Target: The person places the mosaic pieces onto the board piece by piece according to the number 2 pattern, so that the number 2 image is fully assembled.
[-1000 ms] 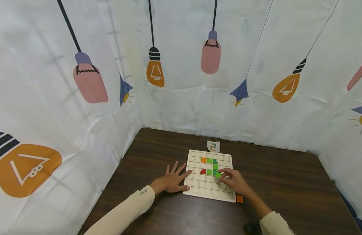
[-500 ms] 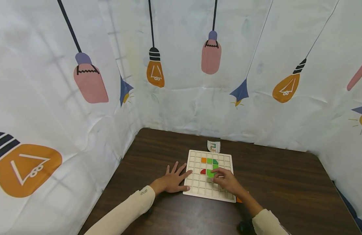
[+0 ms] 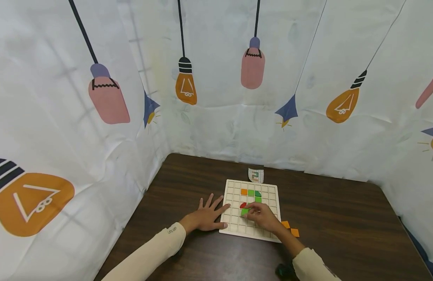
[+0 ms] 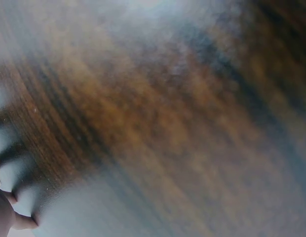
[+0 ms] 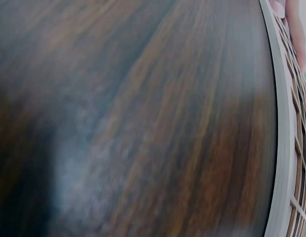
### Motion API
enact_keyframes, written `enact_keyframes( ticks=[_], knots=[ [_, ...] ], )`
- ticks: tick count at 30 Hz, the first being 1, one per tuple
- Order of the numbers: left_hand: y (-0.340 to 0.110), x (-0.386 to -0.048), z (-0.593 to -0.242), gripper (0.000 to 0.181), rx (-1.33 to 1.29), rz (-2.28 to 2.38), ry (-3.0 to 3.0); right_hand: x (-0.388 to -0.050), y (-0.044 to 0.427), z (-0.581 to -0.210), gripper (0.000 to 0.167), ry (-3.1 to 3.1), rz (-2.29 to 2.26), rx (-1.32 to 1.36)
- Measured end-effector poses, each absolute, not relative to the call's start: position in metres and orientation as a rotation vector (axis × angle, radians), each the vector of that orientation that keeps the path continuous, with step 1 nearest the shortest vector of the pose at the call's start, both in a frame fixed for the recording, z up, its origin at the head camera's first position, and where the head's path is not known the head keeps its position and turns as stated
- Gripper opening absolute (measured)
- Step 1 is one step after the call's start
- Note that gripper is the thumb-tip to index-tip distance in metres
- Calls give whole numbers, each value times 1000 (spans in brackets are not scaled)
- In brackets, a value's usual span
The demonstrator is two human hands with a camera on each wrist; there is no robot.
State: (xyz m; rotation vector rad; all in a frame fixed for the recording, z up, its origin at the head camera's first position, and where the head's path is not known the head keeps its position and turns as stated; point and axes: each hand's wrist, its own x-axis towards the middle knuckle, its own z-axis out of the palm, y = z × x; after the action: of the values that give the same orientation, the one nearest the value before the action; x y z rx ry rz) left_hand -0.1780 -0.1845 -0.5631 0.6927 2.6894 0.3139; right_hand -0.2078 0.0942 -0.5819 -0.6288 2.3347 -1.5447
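My left hand (image 3: 204,216) lies with fingers spread, its fingertips on the left side of a pale gridded board (image 3: 237,228). My right hand (image 3: 262,217) is over the middle of the board, pinching a square green tile (image 3: 244,212) between thumb and fingers. That tile is just below a red rounded tile (image 3: 243,205). Further up the grid sit an orange square tile (image 3: 244,192), a green square tile (image 3: 251,192) and a dark green rounded tile (image 3: 257,193). Other tiles lie hidden under the right hand. The board's rim (image 5: 284,148) shows in the right wrist view.
Orange tiles (image 3: 294,232) lie on the dark wooden table (image 3: 335,218) right of the board, near the right forearm. Behind the board stands a small patterned card (image 3: 255,175). A white printed cloth (image 3: 216,125) encloses the table's back and left sides.
My right hand has moved left across the board with the green tile, from the right-hand column to below the red tile. More orange tiles are uncovered. The left hand has stayed put.
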Motion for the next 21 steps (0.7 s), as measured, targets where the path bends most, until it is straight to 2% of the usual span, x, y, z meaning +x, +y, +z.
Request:
enact_keyframes(
  ticks=[4, 21],
  knots=[
    [-184, -178, -565, 77, 694, 309, 2694, -207, 89, -581, 19, 2414, -1468, -652],
    [-184, -177, -563, 77, 696, 314, 2697, -206, 79, -576, 16, 2577, -1330, -645]
  ],
)
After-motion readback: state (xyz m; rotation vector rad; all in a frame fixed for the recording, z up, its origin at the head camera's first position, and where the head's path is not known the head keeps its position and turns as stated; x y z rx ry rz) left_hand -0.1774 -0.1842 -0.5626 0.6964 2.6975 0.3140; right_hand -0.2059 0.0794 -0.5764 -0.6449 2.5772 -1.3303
